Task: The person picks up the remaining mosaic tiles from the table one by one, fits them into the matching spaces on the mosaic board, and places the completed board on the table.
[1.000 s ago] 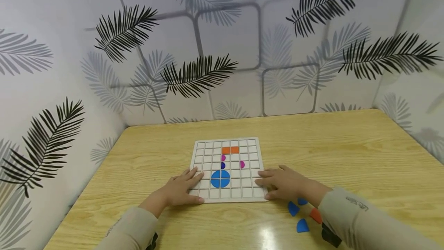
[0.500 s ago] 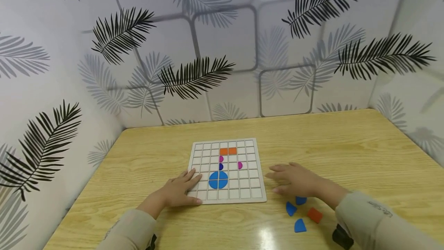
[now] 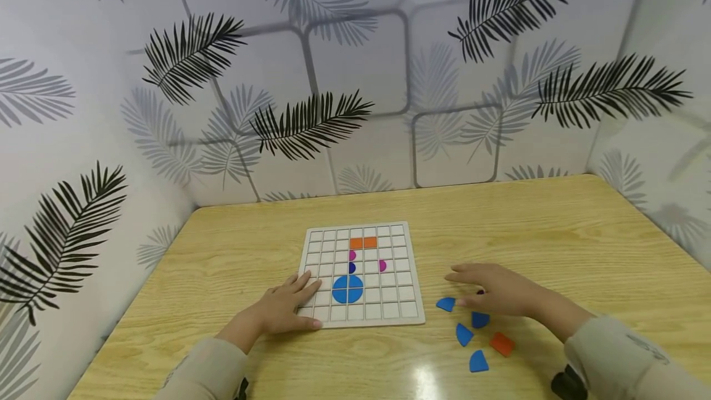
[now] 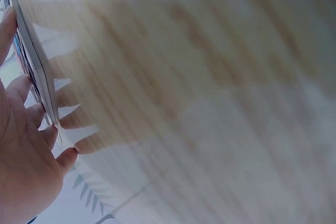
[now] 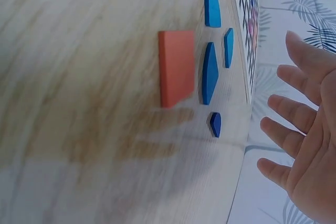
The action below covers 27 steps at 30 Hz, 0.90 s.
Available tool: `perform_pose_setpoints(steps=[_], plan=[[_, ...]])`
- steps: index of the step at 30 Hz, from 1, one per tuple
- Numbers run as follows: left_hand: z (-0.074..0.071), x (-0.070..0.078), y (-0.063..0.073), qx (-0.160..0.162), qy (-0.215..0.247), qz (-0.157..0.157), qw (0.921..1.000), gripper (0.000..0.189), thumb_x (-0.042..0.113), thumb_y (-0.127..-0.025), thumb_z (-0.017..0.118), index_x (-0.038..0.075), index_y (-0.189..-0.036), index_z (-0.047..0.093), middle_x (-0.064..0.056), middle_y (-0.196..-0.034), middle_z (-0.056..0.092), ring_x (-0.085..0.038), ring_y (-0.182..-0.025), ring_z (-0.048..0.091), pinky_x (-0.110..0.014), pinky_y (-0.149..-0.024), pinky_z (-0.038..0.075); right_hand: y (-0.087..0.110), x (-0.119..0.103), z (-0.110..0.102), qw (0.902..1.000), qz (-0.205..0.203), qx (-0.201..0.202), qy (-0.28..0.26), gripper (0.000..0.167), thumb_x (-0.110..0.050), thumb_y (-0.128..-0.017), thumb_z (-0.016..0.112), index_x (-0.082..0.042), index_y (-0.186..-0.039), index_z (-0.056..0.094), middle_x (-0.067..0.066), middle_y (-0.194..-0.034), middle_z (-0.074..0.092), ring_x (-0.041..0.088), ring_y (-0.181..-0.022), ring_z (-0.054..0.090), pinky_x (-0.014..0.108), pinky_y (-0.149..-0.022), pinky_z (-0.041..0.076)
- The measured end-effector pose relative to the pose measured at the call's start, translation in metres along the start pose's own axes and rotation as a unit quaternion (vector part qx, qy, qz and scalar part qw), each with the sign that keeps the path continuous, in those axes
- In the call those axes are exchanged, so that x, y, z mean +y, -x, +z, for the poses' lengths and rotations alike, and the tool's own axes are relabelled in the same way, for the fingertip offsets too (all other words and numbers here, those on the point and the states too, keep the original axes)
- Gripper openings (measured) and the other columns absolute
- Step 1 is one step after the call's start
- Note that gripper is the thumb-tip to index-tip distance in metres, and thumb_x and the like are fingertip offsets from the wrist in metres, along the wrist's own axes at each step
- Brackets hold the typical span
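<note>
A white grid board (image 3: 389,310) lies on the wooden table. Set in its cells are two orange squares (image 3: 363,242), two magenta half-circles (image 3: 382,265), a dark blue half-circle (image 3: 352,268) and a blue circle (image 3: 347,289) made of quarter pieces. My left hand (image 3: 284,305) rests with spread fingers on the board's left edge. Off the board's right side, my right hand (image 3: 497,289) hovers, fingers extended and holding nothing, over loose pieces: several blue quarter-circles (image 3: 463,334), an orange-red square (image 5: 177,68) and a small dark blue piece (image 5: 216,124), mostly hidden by the hand in the head view.
The wooden table (image 3: 233,233) runs back to a wall (image 3: 366,66) patterned with palm leaves. A bright light reflection shows on the tabletop near the front. Dark wrist devices (image 3: 569,383) sit under the sleeves.
My right hand has left the board's right edge and moved rightward, uncovering more of the loose pieces. The left hand stays on the board's left edge.
</note>
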<state>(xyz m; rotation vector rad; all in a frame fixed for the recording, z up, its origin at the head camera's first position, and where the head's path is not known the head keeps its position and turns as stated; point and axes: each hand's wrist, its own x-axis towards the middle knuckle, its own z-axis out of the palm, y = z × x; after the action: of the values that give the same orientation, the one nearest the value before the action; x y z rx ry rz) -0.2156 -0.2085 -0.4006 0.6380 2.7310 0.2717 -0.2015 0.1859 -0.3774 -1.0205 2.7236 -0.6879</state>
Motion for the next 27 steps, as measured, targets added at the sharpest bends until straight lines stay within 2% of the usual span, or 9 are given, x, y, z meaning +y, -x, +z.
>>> perform_pose_setpoints(steps=[5,13,18,27], plan=[[0.000,-0.001,0.000,0.003,0.004,-0.001,1.0000,0.080,0.060,-0.074,0.050,0.019,-0.138,0.022,-0.008,-0.143,0.012,-0.032,-0.128,0.008,-0.055,-0.093,0.016,0.007,0.003,0.000,0.9994,0.017,0.004,-0.030,0.054,-0.041,-0.083,0.052,-0.004,-0.123,0.048,0.019,-0.128,0.039,0.040,-0.115,0.034,0.053,-0.088,0.028],[0.001,-0.001,0.000,0.005,0.007,0.003,1.0000,0.080,0.060,-0.074,0.050,0.019,-0.138,0.024,-0.008,-0.143,0.013,-0.032,-0.128,0.009,-0.055,-0.093,0.016,0.018,0.004,0.001,0.9991,0.019,0.013,-0.036,0.053,-0.039,-0.081,0.055,-0.004,-0.121,0.050,0.019,-0.125,0.043,0.037,-0.111,0.040,0.051,-0.087,0.031],[0.003,-0.003,-0.001,0.005,0.003,0.010,0.9999,0.082,0.062,-0.074,0.048,0.017,-0.138,0.023,-0.009,-0.143,0.013,-0.034,-0.127,0.009,-0.056,-0.092,0.016,0.024,0.004,0.002,0.9976,0.023,0.010,-0.064,0.055,-0.039,-0.080,0.057,-0.004,-0.122,0.048,0.013,-0.122,0.047,0.033,-0.110,0.043,0.048,-0.086,0.034],[0.003,-0.004,-0.001,0.008,0.008,0.002,0.9999,0.081,0.063,-0.073,0.048,0.020,-0.138,0.024,-0.007,-0.143,0.013,-0.033,-0.127,0.009,-0.056,-0.092,0.016,0.033,0.003,0.005,0.9935,0.064,0.016,-0.093,0.055,-0.038,-0.076,0.062,-0.007,-0.121,0.050,0.011,-0.118,0.052,0.033,-0.108,0.045,0.050,-0.085,0.034]])
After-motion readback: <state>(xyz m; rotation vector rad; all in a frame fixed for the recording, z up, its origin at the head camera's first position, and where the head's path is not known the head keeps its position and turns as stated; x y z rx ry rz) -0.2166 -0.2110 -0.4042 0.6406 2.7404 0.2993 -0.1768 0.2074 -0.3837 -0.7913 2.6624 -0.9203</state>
